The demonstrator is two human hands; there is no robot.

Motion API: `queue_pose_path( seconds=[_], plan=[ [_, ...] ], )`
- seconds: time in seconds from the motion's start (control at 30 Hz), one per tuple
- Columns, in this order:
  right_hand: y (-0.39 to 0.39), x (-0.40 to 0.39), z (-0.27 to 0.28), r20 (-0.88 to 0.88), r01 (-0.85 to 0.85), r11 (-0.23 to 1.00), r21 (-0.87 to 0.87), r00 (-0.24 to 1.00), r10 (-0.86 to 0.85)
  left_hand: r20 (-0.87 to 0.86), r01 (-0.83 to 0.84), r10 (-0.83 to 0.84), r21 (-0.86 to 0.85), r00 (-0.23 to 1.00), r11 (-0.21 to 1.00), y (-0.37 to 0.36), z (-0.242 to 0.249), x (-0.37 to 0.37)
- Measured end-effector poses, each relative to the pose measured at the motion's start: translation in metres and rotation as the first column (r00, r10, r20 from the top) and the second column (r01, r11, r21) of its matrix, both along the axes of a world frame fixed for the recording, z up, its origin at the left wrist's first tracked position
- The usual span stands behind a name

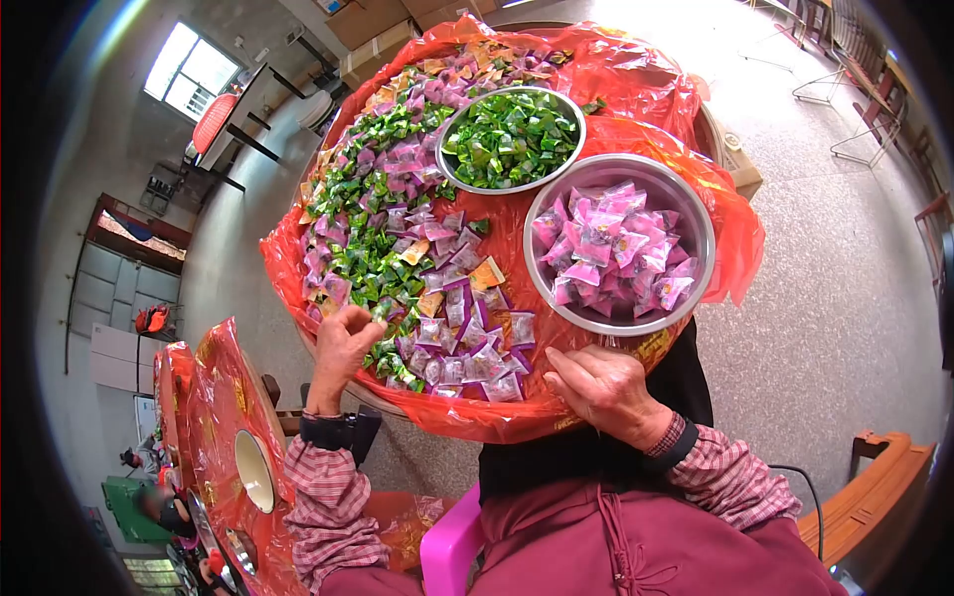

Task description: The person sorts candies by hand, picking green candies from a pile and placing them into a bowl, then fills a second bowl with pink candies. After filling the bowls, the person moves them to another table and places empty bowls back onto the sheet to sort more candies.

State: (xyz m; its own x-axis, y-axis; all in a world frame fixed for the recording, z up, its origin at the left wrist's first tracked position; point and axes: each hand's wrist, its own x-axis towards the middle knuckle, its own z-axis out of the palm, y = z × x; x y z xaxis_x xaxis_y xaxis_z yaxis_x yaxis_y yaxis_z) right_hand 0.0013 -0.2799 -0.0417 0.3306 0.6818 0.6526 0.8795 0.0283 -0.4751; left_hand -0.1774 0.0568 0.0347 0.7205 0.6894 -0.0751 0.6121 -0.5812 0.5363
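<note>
My left hand (343,350) is at the near left of the round table, its thumb and fingertips pinched on a small green-wrapped packet (379,314) at the edge of the pile. Beside it lie clear packets with purple edges (483,363), spread towards the middle. My right hand (606,390) rests on the red plastic cover (542,415) near the front edge, fingers loosely bent and no object visible in them. Just beyond it stands a steel bowl (708,248) of pink packets (616,243). Farther back, another steel bowl (446,177) holds green packets (512,139).
Mixed green, pink and orange packets (373,204) cover the table's left side. A pink plastic stool (452,541) is under me. At lower left, another red-covered table (224,397) carries a pale bowl (255,472). A wooden bench (884,487) stands at right.
</note>
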Motion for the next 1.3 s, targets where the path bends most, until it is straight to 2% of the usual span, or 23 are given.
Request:
queue_pose_path(
  seconds=[0.03, 0.07, 0.1, 0.17, 0.37, 0.47, 0.57, 0.63, 0.73, 0.83, 0.93, 1.07, 1.13, 1.17, 1.23, 1.27, 1.3],
  plan=[
    [0.000, 0.000, 0.000, 0.000, 0.000, 1.000, 0.002, 1.000, 0.000, 0.103, -0.003, 0.019, -0.147, 0.995, 0.989, -0.004, 0.013, 0.008],
    [0.000, 0.000, 0.000, 0.000, 0.000, 1.000, 0.003, 1.000, 0.000, 0.142, -0.012, 0.044, -0.220, 0.989, 0.975, -0.012, 0.027, 0.019],
    [0.000, 0.000, 0.001, 0.000, 0.001, 1.000, 0.003, 1.000, -0.001, 0.143, -0.011, 0.043, -0.218, 0.989, 0.976, -0.012, 0.033, 0.031],
    [0.000, -0.001, 0.000, 0.007, 0.007, 1.000, 0.003, 1.000, -0.007, 0.222, 0.044, 0.031, -0.328, 0.975, 0.944, -0.009, 0.042, 0.059],
    [0.001, 0.000, -0.002, 0.027, 0.012, 1.000, 0.005, 1.000, -0.012, 0.424, 0.195, -0.054, -0.297, 0.904, 0.935, -0.016, 0.059, 0.168],
    [0.000, 0.000, -0.003, 0.030, 0.010, 1.000, 0.008, 1.000, -0.010, 0.471, 0.245, -0.107, -0.243, 0.876, 0.939, -0.011, 0.056, 0.209],
    [0.000, 0.001, -0.003, 0.025, 0.005, 1.000, 0.022, 1.000, -0.005, 0.549, 0.177, -0.059, -0.165, 0.834, 0.970, -0.010, 0.041, 0.224],
    [-0.001, 0.001, -0.002, 0.017, 0.001, 0.999, 0.033, 1.000, -0.002, 0.564, 0.207, -0.052, -0.214, 0.824, 0.955, -0.004, 0.032, 0.212],
    [-0.003, 0.000, 0.001, -0.014, -0.011, 1.000, -0.001, 1.000, 0.011, 0.409, 0.175, -0.088, -0.181, 0.908, 0.968, 0.001, 0.024, 0.174],
    [-0.001, 0.000, 0.002, 0.000, -0.007, 1.000, 0.014, 1.000, 0.007, 0.399, 0.192, -0.109, -0.174, 0.910, 0.966, 0.005, 0.025, 0.125],
    [0.000, 0.000, 0.001, 0.014, 0.005, 1.000, 0.021, 1.000, -0.005, 0.279, 0.125, -0.062, -0.214, 0.958, 0.969, 0.007, 0.025, 0.078],
    [-0.001, -0.001, 0.002, 0.000, 0.001, 1.000, 0.000, 1.000, -0.001, 0.194, 0.150, -0.100, -0.260, 0.976, 0.954, 0.011, 0.014, 0.029],
    [-0.001, -0.001, 0.005, -0.009, -0.006, 1.000, -0.021, 1.000, 0.006, 0.032, 0.115, -0.111, -0.184, 0.993, 0.976, 0.010, 0.005, 0.013],
    [0.000, -0.001, 0.005, -0.011, -0.001, 1.000, -0.014, 1.000, 0.001, 0.032, 0.111, -0.107, -0.186, 0.994, 0.976, 0.011, -0.002, 0.008],
    [0.000, -0.001, 0.006, -0.012, 0.000, 1.000, -0.009, 1.000, 0.000, -0.099, 0.190, -0.192, -0.029, 0.976, 0.981, 0.007, -0.010, 0.006],
    [0.000, -0.001, 0.006, -0.016, 0.000, 1.000, -0.010, 1.000, 0.000, -0.169, 0.206, -0.199, 0.021, 0.965, 0.978, 0.005, -0.013, 0.007],
    [0.000, -0.001, 0.006, -0.019, 0.000, 1.000, -0.012, 1.000, 0.000, -0.167, 0.203, -0.197, 0.020, 0.966, 0.979, 0.002, -0.015, 0.011]
  ],
)
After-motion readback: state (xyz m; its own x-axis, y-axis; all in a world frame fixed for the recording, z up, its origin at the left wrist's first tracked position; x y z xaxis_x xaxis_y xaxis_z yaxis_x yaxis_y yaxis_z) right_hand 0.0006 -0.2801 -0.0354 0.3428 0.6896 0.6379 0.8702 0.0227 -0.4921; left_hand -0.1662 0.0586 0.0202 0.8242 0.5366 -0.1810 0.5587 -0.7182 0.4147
